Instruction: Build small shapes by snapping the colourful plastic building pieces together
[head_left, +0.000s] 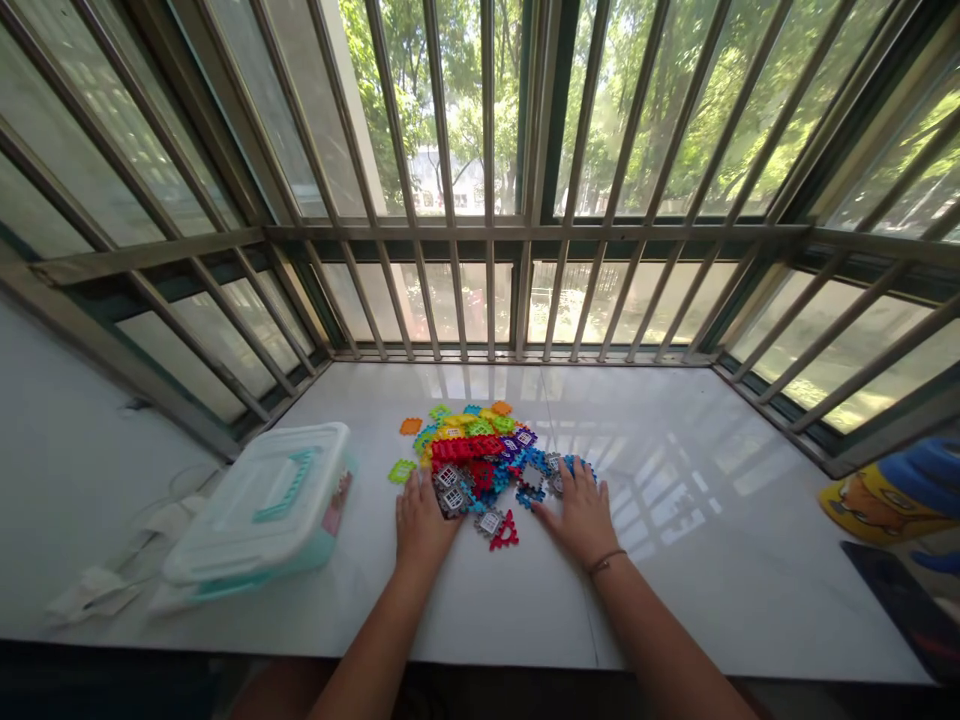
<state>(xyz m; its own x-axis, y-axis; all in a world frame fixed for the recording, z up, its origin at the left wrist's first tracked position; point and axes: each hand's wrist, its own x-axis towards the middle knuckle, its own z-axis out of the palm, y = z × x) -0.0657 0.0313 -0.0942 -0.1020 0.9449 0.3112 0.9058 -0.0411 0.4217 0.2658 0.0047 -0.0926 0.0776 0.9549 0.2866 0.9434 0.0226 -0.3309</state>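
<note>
A heap of colourful plastic interlocking tiles (480,455) lies on the white tabletop between my hands. My left hand (424,515) rests at the heap's left side, fingers stretched forward against grey window-patterned tiles (451,490). On the other side, my right hand (581,510) lies with its fingers spread, touching blue and grey tiles (532,478). Red tiles (466,448) form a row on top of the pile. A red triangular piece (505,532) and a grey window tile (489,522) sit at the near edge. Neither hand grips a piece that I can see.
A lidded pale teal plastic box (262,500) stands at the left, with a cable and white items beside it. At the right are a blue and yellow container (892,490) and a dark flat object (900,605). Barred windows (525,230) enclose the white tabletop (675,580).
</note>
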